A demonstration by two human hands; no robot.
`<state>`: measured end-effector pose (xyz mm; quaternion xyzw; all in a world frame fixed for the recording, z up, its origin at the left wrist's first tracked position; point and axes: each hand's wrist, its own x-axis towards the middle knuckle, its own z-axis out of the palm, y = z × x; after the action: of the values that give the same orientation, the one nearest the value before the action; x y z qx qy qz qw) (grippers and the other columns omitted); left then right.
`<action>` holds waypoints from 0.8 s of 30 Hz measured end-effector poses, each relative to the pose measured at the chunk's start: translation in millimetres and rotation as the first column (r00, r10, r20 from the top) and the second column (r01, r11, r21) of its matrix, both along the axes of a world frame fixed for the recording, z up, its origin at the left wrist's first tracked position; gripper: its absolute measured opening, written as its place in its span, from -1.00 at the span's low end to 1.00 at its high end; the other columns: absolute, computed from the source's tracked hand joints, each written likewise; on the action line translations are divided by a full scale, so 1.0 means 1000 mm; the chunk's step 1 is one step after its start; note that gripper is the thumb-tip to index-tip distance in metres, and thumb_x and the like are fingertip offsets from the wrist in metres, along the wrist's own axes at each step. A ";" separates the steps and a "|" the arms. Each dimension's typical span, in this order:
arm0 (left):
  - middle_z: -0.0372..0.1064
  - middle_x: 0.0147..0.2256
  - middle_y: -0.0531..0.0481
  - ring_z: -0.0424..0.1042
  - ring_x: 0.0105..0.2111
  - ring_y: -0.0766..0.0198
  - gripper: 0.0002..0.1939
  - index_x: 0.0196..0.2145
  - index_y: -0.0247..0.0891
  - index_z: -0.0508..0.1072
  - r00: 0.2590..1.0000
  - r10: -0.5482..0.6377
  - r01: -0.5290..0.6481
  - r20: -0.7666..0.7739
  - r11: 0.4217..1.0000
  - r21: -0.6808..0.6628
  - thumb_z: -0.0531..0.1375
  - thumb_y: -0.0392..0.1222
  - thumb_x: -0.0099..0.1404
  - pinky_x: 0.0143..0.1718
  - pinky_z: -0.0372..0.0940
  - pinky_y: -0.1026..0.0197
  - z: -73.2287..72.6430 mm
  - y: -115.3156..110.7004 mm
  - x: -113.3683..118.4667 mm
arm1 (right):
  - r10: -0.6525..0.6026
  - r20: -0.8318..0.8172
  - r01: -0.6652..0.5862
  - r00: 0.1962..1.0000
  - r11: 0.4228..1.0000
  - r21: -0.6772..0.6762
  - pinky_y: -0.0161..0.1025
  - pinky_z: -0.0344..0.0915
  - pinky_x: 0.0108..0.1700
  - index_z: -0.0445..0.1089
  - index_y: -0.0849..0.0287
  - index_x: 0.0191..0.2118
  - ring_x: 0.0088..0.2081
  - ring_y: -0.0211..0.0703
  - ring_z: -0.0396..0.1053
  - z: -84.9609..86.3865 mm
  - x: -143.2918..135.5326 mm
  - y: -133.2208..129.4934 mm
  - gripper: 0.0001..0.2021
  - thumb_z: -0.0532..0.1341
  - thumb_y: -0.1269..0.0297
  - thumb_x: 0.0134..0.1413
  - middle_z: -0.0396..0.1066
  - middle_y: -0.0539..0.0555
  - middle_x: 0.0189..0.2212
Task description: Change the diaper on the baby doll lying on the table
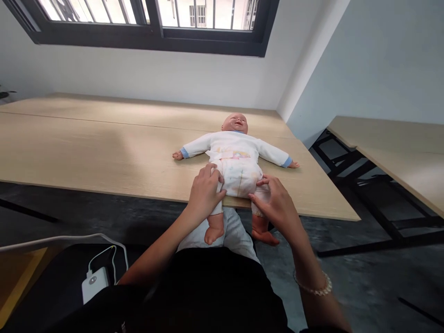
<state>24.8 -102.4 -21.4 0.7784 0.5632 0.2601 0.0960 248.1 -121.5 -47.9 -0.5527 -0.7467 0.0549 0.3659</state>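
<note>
A baby doll lies on its back across the table's front edge, arms spread wide, its lower legs hanging over. It wears a white top with blue cuffs, light trousers and a white diaper with faint marks round its hips. On the left, my left hand has thumb and fingers curled on the trouser leg beside the diaper. My right hand holds the other trouser leg at the thigh, thumb and fingers at the diaper's right edge. Both of the doll's feet are bare.
The wooden table runs along a white wall under a barred window. To the right stands another table with black legs. At the lower left, a white power bank with cables rests on a black surface.
</note>
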 end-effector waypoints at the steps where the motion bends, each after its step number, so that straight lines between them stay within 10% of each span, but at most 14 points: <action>1: 0.24 0.23 -0.28 0.27 0.23 -0.14 -0.81 -0.23 -0.27 0.40 0.999 0.008 -0.009 -0.044 1.000 -0.007 0.30 -0.38 0.22 0.17 0.30 -0.14 0.001 -0.003 0.002 | -0.010 0.016 0.010 1.000 1.000 0.001 0.17 0.34 0.18 0.36 0.20 -0.09 0.17 0.26 0.35 -0.001 -0.003 -0.001 -0.73 0.27 0.17 0.16 0.42 0.34 0.04; 14: 0.36 0.01 -0.16 0.40 0.02 0.00 -0.95 -0.14 -0.23 0.36 0.998 0.065 -0.064 -0.018 0.997 0.051 0.12 -0.27 0.47 0.04 0.37 -0.06 0.004 0.001 0.005 | -0.194 0.285 0.200 0.939 0.980 0.007 0.07 0.37 -0.03 0.35 0.16 -0.17 -0.10 0.19 0.39 0.015 -0.019 0.011 -0.93 0.14 0.32 0.29 0.37 0.24 -0.14; 19: 0.04 0.25 -0.33 0.24 0.25 -0.19 -0.30 0.14 -0.21 0.13 0.995 -0.011 0.019 0.102 0.997 -0.078 0.40 -0.29 0.16 0.11 0.36 -0.14 -0.006 0.006 0.005 | 0.002 0.192 0.024 0.981 0.991 -0.129 0.03 0.40 -0.01 0.19 0.21 0.05 0.08 0.27 0.34 0.007 -0.018 0.013 -0.54 0.31 0.25 0.06 0.14 0.36 0.17; 24: 0.16 0.13 -0.31 0.31 0.17 -0.18 -0.34 0.18 -0.24 0.08 0.996 0.006 0.004 0.083 0.992 -0.126 0.26 -0.38 0.20 0.05 0.39 -0.13 0.002 0.009 0.013 | -0.126 0.217 0.161 0.968 0.975 -0.153 -0.07 0.35 -0.23 0.16 0.16 -0.11 -0.17 0.15 0.40 0.007 -0.021 0.025 -0.70 0.19 0.33 0.01 0.21 0.26 -0.01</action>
<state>37.8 -93.0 -19.6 0.7590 0.5744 0.2565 0.1682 227.1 -96.0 -40.6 -0.6373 -0.7311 0.0340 0.2412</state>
